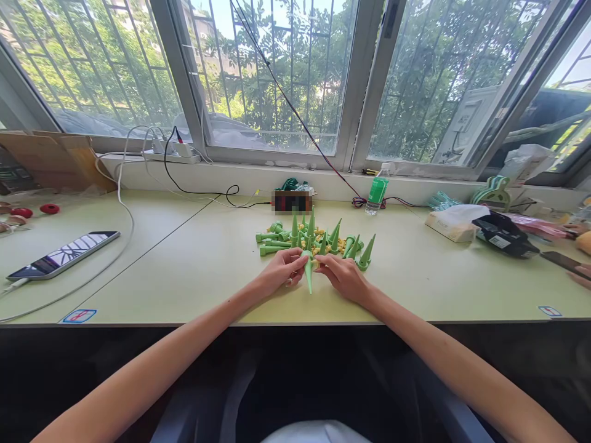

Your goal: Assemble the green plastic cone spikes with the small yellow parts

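My left hand (282, 268) holds a green plastic spike (309, 275) near the table's front edge, its tip pointing down toward me. Close on the right of the spike, my right hand (342, 274) has its fingers pinched around a small yellowish piece (316, 263). Behind both hands lies a pile of green spikes, some standing tip up, like the one (367, 253) at the right end, and others lying flat, like the one (276, 249) on the left. Small yellow pieces (335, 243) are scattered among them.
A phone (63, 255) with a white cable lies on the left of the table (184, 271). Behind the pile are a small dark box (292, 202) and a bottle (377, 191). A tissue box (450, 224) and black object (503, 235) sit at right, near another person's hand (582, 274).
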Demonstrator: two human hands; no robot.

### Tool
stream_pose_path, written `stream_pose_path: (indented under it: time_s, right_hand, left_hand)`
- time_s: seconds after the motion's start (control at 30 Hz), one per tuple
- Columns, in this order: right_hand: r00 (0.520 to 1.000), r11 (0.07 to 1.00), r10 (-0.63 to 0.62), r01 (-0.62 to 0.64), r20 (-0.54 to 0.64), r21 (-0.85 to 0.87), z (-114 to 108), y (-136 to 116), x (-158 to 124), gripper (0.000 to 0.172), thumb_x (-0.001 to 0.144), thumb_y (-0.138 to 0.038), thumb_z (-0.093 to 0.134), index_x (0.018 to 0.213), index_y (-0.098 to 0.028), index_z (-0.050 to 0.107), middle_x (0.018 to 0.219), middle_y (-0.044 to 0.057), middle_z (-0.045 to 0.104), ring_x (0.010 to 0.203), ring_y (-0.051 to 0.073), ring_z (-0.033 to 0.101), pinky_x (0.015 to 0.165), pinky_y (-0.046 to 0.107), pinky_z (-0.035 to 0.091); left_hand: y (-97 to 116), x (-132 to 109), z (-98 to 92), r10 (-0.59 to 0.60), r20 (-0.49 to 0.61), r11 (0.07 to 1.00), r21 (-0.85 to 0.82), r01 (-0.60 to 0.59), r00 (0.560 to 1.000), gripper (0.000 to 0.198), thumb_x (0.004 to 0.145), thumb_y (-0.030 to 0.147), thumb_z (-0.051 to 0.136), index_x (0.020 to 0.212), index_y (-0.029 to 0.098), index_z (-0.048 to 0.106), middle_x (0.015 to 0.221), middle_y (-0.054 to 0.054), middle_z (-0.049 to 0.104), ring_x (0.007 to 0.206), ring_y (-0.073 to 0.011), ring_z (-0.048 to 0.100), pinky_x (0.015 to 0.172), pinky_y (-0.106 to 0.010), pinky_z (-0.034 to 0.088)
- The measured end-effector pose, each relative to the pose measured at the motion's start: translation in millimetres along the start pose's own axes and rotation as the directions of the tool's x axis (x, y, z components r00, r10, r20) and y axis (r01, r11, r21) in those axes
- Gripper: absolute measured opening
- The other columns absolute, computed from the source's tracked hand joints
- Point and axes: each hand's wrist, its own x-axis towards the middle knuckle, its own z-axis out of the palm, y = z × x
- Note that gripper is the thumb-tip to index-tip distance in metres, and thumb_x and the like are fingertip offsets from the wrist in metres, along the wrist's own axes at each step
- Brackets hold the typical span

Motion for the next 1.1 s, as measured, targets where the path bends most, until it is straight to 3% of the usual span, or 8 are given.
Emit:
stream_pose_path:
  time_s: [0.23, 0.53, 0.87, 1.1]
  right_hand:
    - [1.000, 1.000, -0.008, 0.008, 0.004, 0.013, 0.4, 1.0, -1.7, 0.024, 0.106, -0.035, 0.041, 0.110, -0.018, 0.058, 0.083, 0.006, 0.071, 0.066, 0.016, 0.064, 0.058, 0.025, 0.041]
    - [0.995, 0.997, 0.069, -0.066, 0.074, -0.043, 2.1, -0.4, -2.8, 0.040, 0.108, -0.033, 0.033, 0.074, -0.020, 0.050, 0.057, 0.000, 0.055, 0.047, 0.012, 0.046, 0.053, 0.026, 0.024]
    - [0.975, 0.985, 0.172, -0.172, 0.141, -0.015, 5.0, 0.4, -3.7, 0.039, 0.106, -0.028, 0.031, 0.072, -0.020, 0.048, 0.058, 0.000, 0.055, 0.047, 0.013, 0.049, 0.053, 0.026, 0.029]
    - [0.981, 0.983, 0.183, -0.183, 0.065, -0.002, 3.8, -2.3, -0.3, 0.040, 0.107, -0.033, 0.032, 0.071, -0.021, 0.047, 0.058, -0.001, 0.055, 0.048, 0.013, 0.048, 0.053, 0.026, 0.029]
  left_hand:
    - [-1.3, -0.3, -1.3, 0.006, 0.018, 0.999, 0.038, -0.007, 1.000, 0.042, 0.086, 0.054, 0.066, 0.079, 0.018, 0.047, 0.055, 0.007, 0.043, 0.043, -0.0048, 0.035, 0.041, -0.019, 0.024]
    - [-3.7, -2.2, -0.5, 0.002, 0.102, 0.991, 0.134, -0.016, 0.995, 0.042, 0.086, 0.057, 0.064, 0.080, 0.018, 0.048, 0.055, 0.008, 0.040, 0.043, -0.0057, 0.034, 0.044, -0.021, 0.026]
    - [-1.7, -3.6, 0.8, 0.061, 0.110, 0.954, 0.287, -0.091, 0.992, 0.036, 0.088, 0.050, 0.064, 0.083, 0.016, 0.054, 0.057, 0.005, 0.044, 0.048, -0.0073, 0.038, 0.046, -0.021, 0.027]
    - [-5.3, -1.8, -0.4, 0.072, 0.065, 0.963, 0.255, -0.087, 0.995, 0.039, 0.090, 0.051, 0.061, 0.076, 0.018, 0.047, 0.057, 0.006, 0.042, 0.047, -0.0067, 0.036, 0.045, -0.020, 0.027]
